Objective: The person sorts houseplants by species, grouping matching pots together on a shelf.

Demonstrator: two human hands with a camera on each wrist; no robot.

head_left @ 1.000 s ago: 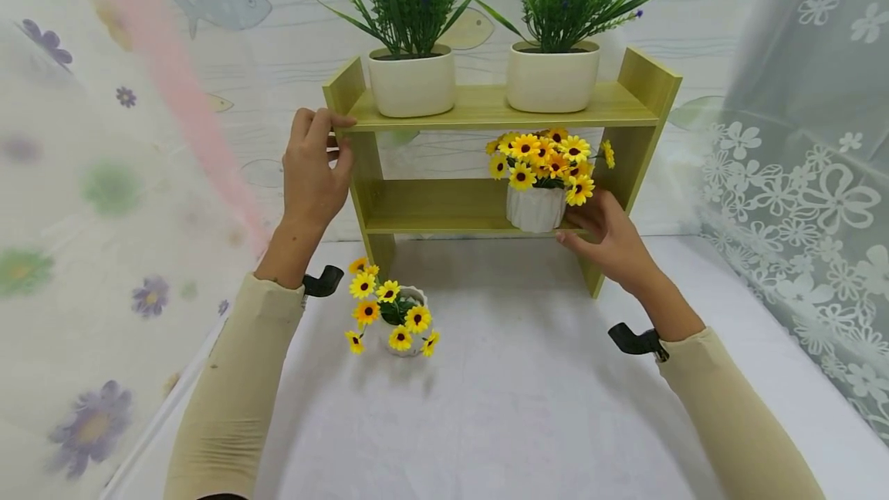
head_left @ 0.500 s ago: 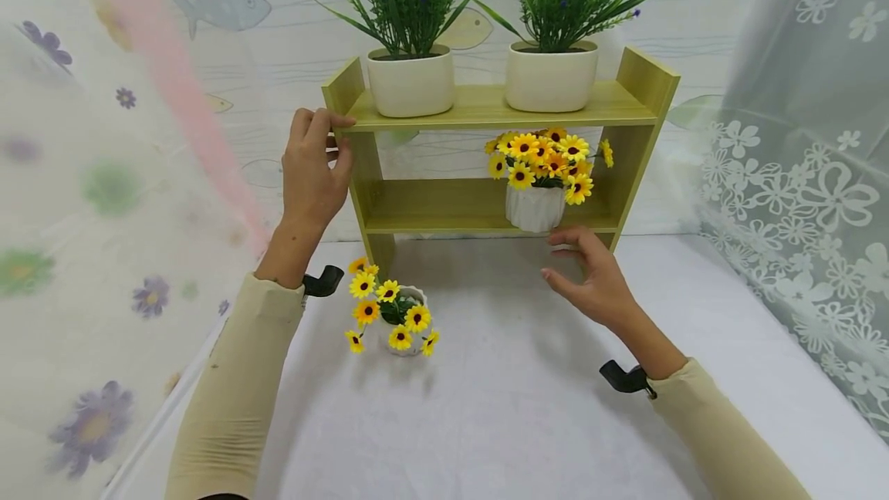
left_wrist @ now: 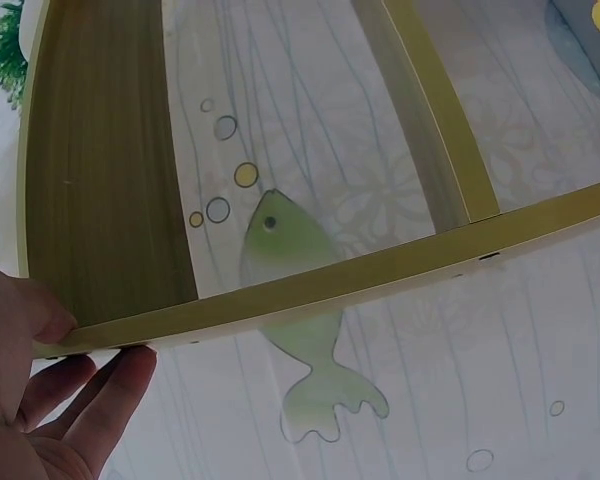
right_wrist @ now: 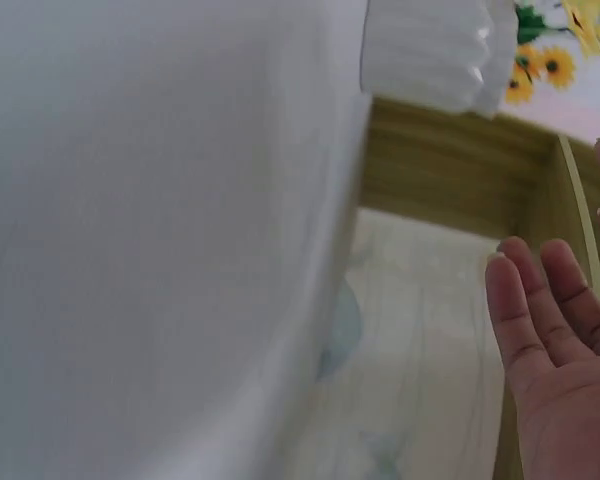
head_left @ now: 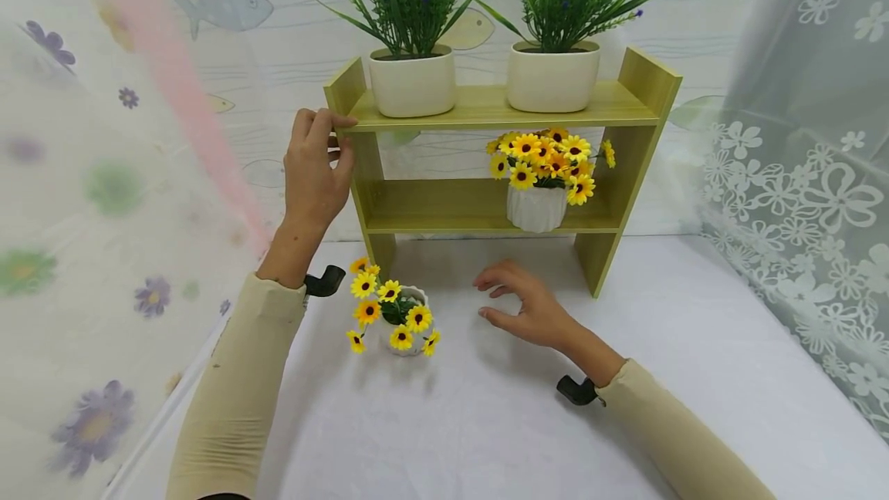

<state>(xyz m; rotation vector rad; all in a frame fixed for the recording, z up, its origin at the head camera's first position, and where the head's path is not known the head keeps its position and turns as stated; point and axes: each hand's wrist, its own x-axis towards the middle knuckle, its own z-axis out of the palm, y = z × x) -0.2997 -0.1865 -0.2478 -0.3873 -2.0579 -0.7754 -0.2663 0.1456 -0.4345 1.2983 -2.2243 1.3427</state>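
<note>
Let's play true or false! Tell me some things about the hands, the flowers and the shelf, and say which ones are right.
1. The left hand grips the shelf at its left side. True.
2. The right hand holds the sunflower pot on the table. False: it hovers open to the right of that pot, holding nothing.
3. Two pots of purple flowers stand on the top board: left and right. True.
4. The lower board is bare. False: a white pot of yellow flowers stands on it, toward the right.
5. Both sunflower pots are on the table. False: one is on the table, one on the shelf.
</note>
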